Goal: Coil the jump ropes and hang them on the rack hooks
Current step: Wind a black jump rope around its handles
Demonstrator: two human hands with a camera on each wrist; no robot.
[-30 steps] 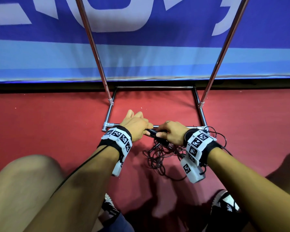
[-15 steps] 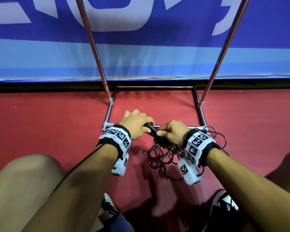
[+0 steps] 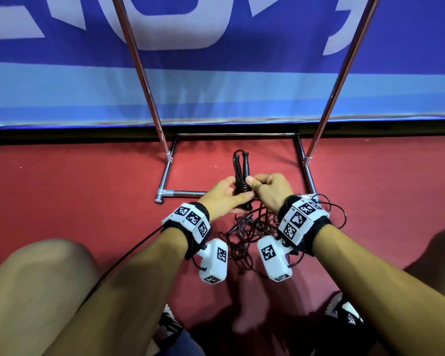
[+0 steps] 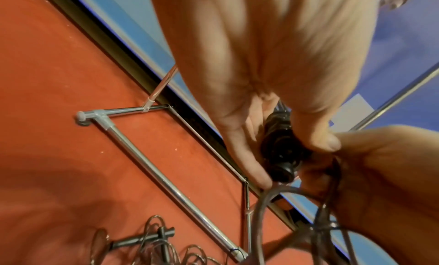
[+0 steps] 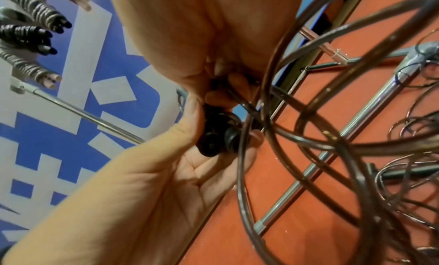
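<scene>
Handles [image 3: 242, 176] gripped by both hands [image 3: 222, 195] [image 3: 271, 191], inside rack base [image 3: 165, 176], rope pile [image 3: 247, 235] below.

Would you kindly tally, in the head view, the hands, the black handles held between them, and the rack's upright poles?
Hands: 2 (left hand, right hand)
Black handles, gripped together by both hands: 2
Upright poles: 2
Total: 6

both hands [image 3: 247, 194] are lifting the paired black handles [image 3: 242, 173] upright toward frame centre, above the rack's front bar [image 3: 188, 194].
</scene>
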